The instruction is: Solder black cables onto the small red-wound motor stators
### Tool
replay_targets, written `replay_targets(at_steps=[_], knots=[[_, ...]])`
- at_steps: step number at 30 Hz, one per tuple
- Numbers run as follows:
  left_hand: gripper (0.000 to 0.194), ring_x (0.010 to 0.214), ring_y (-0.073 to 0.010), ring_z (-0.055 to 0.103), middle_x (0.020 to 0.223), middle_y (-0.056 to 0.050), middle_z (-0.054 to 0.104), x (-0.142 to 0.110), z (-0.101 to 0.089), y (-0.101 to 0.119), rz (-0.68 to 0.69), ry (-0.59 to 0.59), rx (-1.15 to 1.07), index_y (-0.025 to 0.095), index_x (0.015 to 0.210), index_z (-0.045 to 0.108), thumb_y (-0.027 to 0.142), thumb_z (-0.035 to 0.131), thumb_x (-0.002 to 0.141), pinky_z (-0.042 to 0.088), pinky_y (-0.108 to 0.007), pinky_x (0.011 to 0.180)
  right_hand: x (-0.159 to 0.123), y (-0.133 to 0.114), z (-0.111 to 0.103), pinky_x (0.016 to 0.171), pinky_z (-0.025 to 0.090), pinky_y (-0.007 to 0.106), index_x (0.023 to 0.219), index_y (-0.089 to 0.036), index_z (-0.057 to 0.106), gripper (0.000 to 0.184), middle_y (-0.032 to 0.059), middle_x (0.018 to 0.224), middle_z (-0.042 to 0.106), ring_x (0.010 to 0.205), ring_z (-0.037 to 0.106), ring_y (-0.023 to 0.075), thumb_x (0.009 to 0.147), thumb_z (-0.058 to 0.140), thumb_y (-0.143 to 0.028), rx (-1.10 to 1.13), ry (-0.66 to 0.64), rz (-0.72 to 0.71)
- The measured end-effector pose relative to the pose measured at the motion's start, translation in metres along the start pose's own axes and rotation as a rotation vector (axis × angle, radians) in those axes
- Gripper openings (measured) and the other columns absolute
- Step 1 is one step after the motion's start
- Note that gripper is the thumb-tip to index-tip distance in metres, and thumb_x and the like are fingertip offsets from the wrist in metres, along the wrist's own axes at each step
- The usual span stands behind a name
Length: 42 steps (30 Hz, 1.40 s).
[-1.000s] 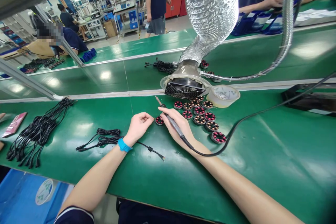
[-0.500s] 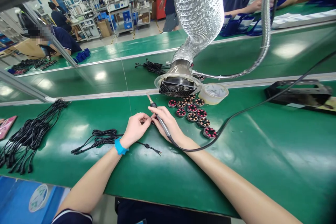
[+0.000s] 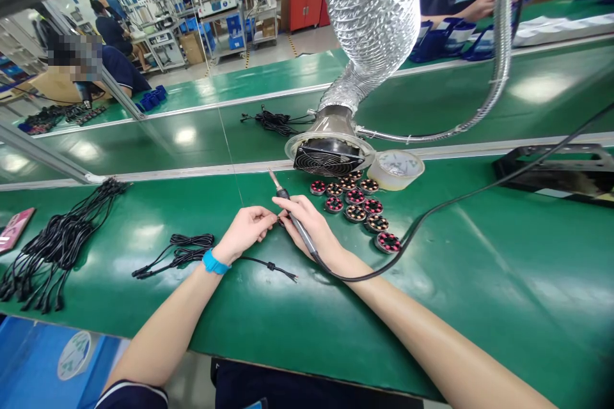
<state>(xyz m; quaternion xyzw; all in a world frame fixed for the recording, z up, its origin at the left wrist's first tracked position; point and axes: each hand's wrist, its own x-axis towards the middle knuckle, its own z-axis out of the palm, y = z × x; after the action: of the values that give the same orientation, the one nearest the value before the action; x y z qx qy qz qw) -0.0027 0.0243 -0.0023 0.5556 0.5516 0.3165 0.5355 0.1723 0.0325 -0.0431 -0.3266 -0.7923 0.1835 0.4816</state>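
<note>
My right hand point(image 3: 313, 225) is closed around a soldering iron point(image 3: 298, 225), its tip pointing up and away to the left. My left hand point(image 3: 250, 230), with a blue wristband point(image 3: 215, 262), has its fingers pinched close to the right fingertips. A small dark piece point(image 3: 281, 220) shows between the two hands, mostly covered by fingers. Below the left wrist lies a black cable point(image 3: 271, 266) with bare wire ends. A coiled black cable point(image 3: 185, 250) rests to the left. Several round motor coils point(image 3: 355, 213), red or copper, sit to the right of my hands.
A fume-extraction hood point(image 3: 330, 156) hangs over the bench behind the coils, beside a translucent tub point(image 3: 396, 169). The iron's cord point(image 3: 432, 211) crosses to the right. Bundled black cables point(image 3: 64, 243) lie at left; a black metal frame point(image 3: 551, 172) stands at right. Co-workers sit beyond the bench.
My left hand has shifted slightly, its thumb now stretched further toward the right fingertips. The soldering iron stays in my right hand. The view has moved a little; a person walking behind has left it.
</note>
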Motion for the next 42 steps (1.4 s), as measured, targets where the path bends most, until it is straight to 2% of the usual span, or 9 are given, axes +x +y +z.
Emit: replay_targets(at_steps=[5,11,17,21,32,34,38,40,42], knots=[[0.023,0.043,-0.0028,0.034,0.060,0.005,0.048,0.001,0.004,0.002,-0.061,0.045,-0.082,0.013,0.073,0.057,0.035,0.064,0.076,0.022,-0.018,0.041,-0.004,0.003,0.001,0.082,0.055,0.030,0.144,-0.031,0.042,0.052,0.0062,0.108,0.053,0.091,0.062,0.0161,0.095,0.042,-0.012,-0.079,-0.092,-0.049],[0.019,0.042,-0.0026,0.032,0.059,0.004,0.048,0.002,0.003,0.001,-0.095,0.090,-0.066,0.012,0.074,0.061,0.031,0.064,0.073,0.018,-0.019,0.041,0.000,-0.006,-0.010,0.086,0.054,0.030,0.136,-0.028,0.050,0.045,0.0074,0.110,0.056,0.090,0.064,0.0157,0.094,0.045,-0.012,0.005,0.008,0.028],[0.022,0.042,-0.0024,0.030,0.058,0.005,0.047,0.002,0.001,0.001,-0.110,0.085,-0.061,0.013,0.072,0.061,0.034,0.066,0.073,0.017,-0.019,0.041,-0.005,0.003,-0.016,0.099,0.050,0.039,0.141,-0.028,0.043,0.065,0.0072,0.116,0.056,0.106,0.061,0.0210,0.081,0.054,-0.006,0.075,-0.067,0.093],[0.022,0.042,-0.0022,0.030,0.058,0.004,0.047,0.002,0.001,0.001,-0.119,0.073,-0.071,0.013,0.072,0.060,0.034,0.066,0.073,0.016,-0.019,0.040,-0.008,0.009,-0.012,0.097,0.051,0.039,0.141,-0.029,0.043,0.059,0.0065,0.116,0.055,0.105,0.061,0.0204,0.086,0.056,-0.012,0.090,-0.113,0.115],[0.021,0.039,-0.0014,0.027,0.055,0.005,0.045,0.002,0.000,0.003,-0.138,0.039,-0.108,0.013,0.069,0.058,0.032,0.065,0.073,0.014,-0.020,0.039,-0.006,0.007,-0.011,0.095,0.052,0.037,0.140,-0.028,0.045,0.057,0.0066,0.115,0.059,0.102,0.063,0.0205,0.087,0.064,-0.021,0.059,-0.074,0.136],[0.021,0.039,-0.0013,0.027,0.055,0.005,0.045,0.002,0.000,0.003,-0.143,0.034,-0.111,0.013,0.069,0.058,0.032,0.066,0.073,0.013,-0.020,0.039,-0.004,0.001,-0.015,0.093,0.053,0.036,0.136,-0.026,0.050,0.048,0.0065,0.111,0.063,0.100,0.064,0.0200,0.090,0.062,-0.024,0.066,-0.023,0.140],[0.020,0.039,-0.0010,0.028,0.057,0.005,0.047,0.002,-0.001,0.003,-0.151,0.019,-0.118,0.013,0.071,0.060,0.032,0.065,0.073,0.012,-0.019,0.039,-0.002,-0.016,-0.024,0.079,0.056,0.032,0.114,-0.022,0.066,0.024,0.0041,0.086,0.070,0.078,0.068,0.0170,0.096,0.052,-0.030,0.067,0.209,0.240],[0.020,0.039,-0.0010,0.029,0.058,0.004,0.048,0.002,-0.001,0.003,-0.151,0.015,-0.123,0.013,0.071,0.060,0.032,0.066,0.073,0.013,-0.019,0.039,-0.004,-0.022,-0.028,0.068,0.056,0.030,0.101,-0.021,0.070,0.025,0.0013,0.068,0.068,0.063,0.066,0.0157,0.097,0.049,-0.034,0.065,0.276,0.295],[0.021,0.039,-0.0012,0.029,0.057,0.004,0.048,0.002,-0.001,0.003,-0.155,0.013,-0.122,0.013,0.070,0.059,0.032,0.066,0.073,0.013,-0.019,0.039,-0.006,-0.026,-0.030,0.059,0.054,0.029,0.092,-0.020,0.071,0.030,-0.0014,0.056,0.062,0.051,0.062,0.0146,0.098,0.046,-0.035,0.069,0.284,0.311]])
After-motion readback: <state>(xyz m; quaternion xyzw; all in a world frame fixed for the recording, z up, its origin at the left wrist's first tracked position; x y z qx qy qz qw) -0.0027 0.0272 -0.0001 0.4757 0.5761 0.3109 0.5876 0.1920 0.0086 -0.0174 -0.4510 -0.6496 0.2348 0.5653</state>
